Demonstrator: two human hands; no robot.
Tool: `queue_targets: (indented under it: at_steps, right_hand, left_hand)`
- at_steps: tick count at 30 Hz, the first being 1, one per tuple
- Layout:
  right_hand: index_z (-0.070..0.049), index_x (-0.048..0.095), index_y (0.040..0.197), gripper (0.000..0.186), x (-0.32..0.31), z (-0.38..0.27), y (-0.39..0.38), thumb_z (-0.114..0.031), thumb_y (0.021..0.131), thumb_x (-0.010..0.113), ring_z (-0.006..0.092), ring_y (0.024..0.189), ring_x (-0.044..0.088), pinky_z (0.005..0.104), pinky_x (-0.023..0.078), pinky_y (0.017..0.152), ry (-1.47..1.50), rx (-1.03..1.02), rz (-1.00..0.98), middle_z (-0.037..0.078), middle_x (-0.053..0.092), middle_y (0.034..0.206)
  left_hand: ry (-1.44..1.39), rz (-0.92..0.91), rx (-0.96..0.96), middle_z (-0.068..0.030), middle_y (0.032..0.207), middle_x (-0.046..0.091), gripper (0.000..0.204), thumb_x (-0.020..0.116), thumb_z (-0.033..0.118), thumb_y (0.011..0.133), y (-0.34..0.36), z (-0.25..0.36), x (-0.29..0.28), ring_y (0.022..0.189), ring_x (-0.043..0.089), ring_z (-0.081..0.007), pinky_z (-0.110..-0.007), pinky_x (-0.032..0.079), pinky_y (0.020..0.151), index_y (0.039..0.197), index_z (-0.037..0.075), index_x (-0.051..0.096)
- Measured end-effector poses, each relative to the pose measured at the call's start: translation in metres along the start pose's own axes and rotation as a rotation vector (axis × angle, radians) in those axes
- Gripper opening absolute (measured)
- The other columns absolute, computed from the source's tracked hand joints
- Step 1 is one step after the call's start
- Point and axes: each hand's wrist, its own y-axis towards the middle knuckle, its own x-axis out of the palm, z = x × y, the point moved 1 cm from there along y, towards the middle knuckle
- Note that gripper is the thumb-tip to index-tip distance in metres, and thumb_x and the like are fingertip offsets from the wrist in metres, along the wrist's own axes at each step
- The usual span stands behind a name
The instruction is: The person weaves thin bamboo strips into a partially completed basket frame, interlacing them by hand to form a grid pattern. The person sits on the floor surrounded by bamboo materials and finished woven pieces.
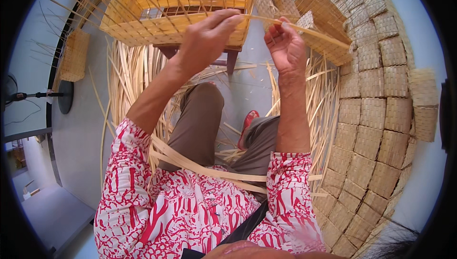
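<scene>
A yellow woven bamboo basket (143,31) with long upright stakes sticking out rests on a dark wooden stool (232,61) in front of me. At its near right corner my left hand (207,35) is closed, fingers together, on a thin bamboo strip (316,34). The strip runs to the right, past the basket's corner. My right hand (288,49), palm partly turned up, pinches the same strip between thumb and fingertip. Beyond that hand the strip's free length slants down to the right.
Loose bamboo strips (131,63) cover the floor around the stool, and several strips (190,165) lie across my lap. Stacked woven boxes (373,82) line the right side. Larger woven baskets (323,11) stand far right. At left are a small staked basket (74,54) and a round black base (66,98).
</scene>
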Motion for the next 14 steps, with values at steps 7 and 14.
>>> queue_targets:
  at_steps: [7,14]
  right_hand:
    - [-0.009,0.068,0.110,0.026,0.012,0.005,-0.012,0.007,0.095,0.054,0.0193,0.096,0.063,0.0382,0.056,0.084,-0.099,-0.071,-0.069,0.006,0.066,0.116]
    - [-0.019,0.060,0.145,0.045,0.033,0.007,-0.007,-0.006,0.103,0.061,0.0123,0.095,0.063,0.0313,0.058,0.079,-0.800,-0.471,-0.369,0.002,0.065,0.114]
  left_hand:
    - [0.005,-0.085,-0.123,-0.0081,0.090,0.067,0.007,0.070,0.010,0.092,0.023,-0.015,0.027,0.081,0.069,-0.0288,-0.038,0.057,0.069,0.098,0.007,0.069]
    - [-0.367,-0.114,-0.137,-0.0092,0.090,0.067,0.005,0.068,0.009,0.094,0.029,-0.028,0.015,0.086,0.068,-0.0272,-0.038,0.054,0.074,0.097,0.004,0.067]
